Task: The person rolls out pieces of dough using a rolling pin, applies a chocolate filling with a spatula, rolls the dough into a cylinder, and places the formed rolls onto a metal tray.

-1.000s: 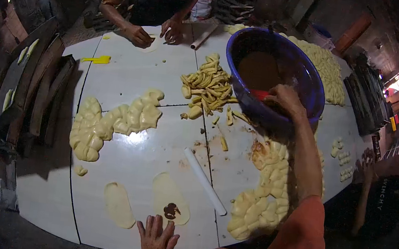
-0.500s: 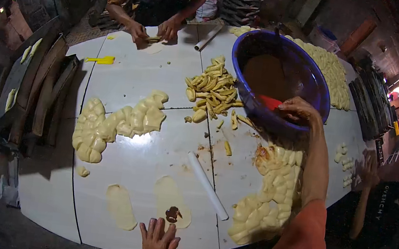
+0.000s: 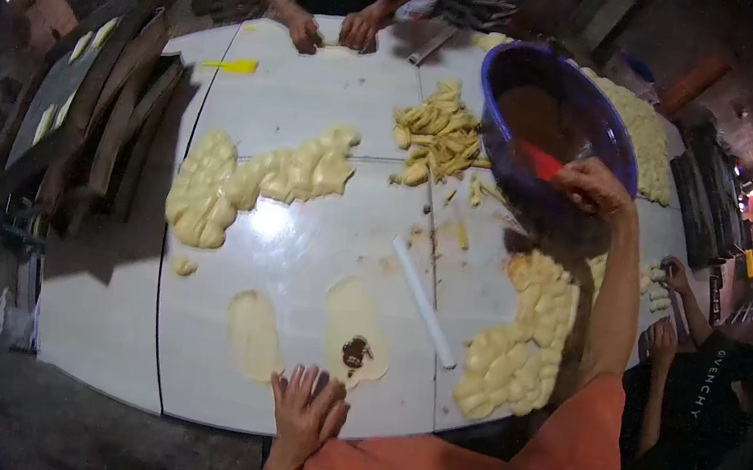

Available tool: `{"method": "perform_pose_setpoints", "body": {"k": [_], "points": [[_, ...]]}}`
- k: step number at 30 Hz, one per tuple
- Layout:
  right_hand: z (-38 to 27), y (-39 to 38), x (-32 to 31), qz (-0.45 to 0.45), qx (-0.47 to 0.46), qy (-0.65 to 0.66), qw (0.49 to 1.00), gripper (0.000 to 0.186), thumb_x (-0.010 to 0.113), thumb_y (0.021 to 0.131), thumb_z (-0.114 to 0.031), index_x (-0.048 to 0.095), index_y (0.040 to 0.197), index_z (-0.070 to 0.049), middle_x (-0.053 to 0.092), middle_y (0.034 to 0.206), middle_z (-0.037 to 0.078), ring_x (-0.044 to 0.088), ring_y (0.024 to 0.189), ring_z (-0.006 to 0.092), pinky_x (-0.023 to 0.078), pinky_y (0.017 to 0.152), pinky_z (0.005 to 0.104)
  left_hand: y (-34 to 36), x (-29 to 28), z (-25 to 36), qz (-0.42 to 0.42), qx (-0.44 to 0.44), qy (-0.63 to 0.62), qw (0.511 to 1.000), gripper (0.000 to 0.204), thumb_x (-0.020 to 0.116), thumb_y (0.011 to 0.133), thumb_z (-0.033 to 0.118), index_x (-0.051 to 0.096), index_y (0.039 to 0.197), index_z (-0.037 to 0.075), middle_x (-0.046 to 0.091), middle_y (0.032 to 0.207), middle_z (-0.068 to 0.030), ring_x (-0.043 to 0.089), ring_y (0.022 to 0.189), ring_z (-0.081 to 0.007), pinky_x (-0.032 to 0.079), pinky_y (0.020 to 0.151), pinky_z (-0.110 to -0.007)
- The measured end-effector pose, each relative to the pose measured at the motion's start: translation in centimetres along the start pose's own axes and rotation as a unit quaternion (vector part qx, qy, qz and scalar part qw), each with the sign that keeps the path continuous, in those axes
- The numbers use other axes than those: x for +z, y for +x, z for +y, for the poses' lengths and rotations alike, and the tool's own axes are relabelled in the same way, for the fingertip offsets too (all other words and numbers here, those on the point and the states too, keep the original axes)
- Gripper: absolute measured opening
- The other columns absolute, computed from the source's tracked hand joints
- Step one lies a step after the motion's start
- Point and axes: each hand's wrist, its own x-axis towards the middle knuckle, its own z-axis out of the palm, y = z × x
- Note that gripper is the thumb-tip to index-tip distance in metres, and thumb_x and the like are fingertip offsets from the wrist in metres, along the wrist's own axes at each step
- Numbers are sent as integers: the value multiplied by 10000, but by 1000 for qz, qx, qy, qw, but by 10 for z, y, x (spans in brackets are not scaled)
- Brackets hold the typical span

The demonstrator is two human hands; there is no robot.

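**My right hand (image 3: pixel 592 188) grips a red scraper (image 3: pixel 538 160) at the basin (image 3: pixel 583 99)**

My right forearm (image 3: pixel 619 298) rises steeply from an orange sleeve (image 3: pixel 584 439), reaching well forward, with the wrist bent to the left. The fingers of that hand are closed around the scraper, just above the basin's near rim, and its flat blade points left and away from me, over the opening. I can't tell how much the blade carries.

My left hand (image 3: pixel 307 414) lies low and palm down on the surface (image 3: pixel 339 230), grasping nothing, its fingers slightly spread and pointing forward. Their tips sit just by the near end of a sheet (image 3: pixel 348 311); whether they touch it, I can't tell. The sheet is thin, pale and smooth, a long oval, with a dark, glossy dab of paste (image 3: pixel 356 353) toward its near end. A second oval (image 3: pixel 253 335) lies just left of it, matte and bare.

The basin is round, deep and purple, with a dull brown mass inside. Right of the sheet, a smooth white rod (image 3: pixel 425 302) lies aslant. Plump, shiny dough (image 3: pixel 291 168) clumps in soft lumps beyond the ovals, and a loose heap of yellowish strips (image 3: pixel 438 132) lies left of the basin.
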Motion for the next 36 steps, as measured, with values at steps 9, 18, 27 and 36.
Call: {"method": "perform_pose_setpoints", "body": {"k": [9, 18, 27, 36], "points": [[-39, -44, 186, -99, -82, -41, 991, 320, 788, 861, -337, 782, 919, -22, 580, 634, -40, 450, 506, 35, 340, 460, 233, -18, -35, -63, -46, -71, 70, 994, 719, 701, 910, 466, 499, 1464, 55, 452, 1549, -170, 388, 1447, -401, 153, 1144, -753], [-71, -84, 409, -92, -286, -285, 910, 276, 722, 926, -292, 771, 987, -27, 693, 725, 131, 665, 618, 251, 502, 586, 351, -37, -44, -72, -69, -70, 53, 994, 710, 646, 931, 521, 452, 1529, 191, 364, 1585, -220, 333, 1466, -447, 170, 1103, -791], [-80, -117, 431, 31, -162, -301, 939, 250, 628, 976, -296, 734, 958, -70, 689, 775, 167, 675, 727, 376, 517, 676, 487, -11, -39, -76, -49, -51, 16, 997, 774, 636, 924, 557, 412, 1551, 163, 257, 1628, -251, 281, 1487, -475, 149, 1097, -805], [-68, -125, 436, 61, -103, -250, 961, 323, 632, 980, -360, 735, 953, -55, 689, 769, 191, 672, 715, 403, 513, 660, 484, 6, -49, -92, -79, -89, 73, 990, 848, 604, 928, 595, 351, 1581, 117, 215, 1635, -291, 179, 1516, -501, 70, 1112, -799]]}}
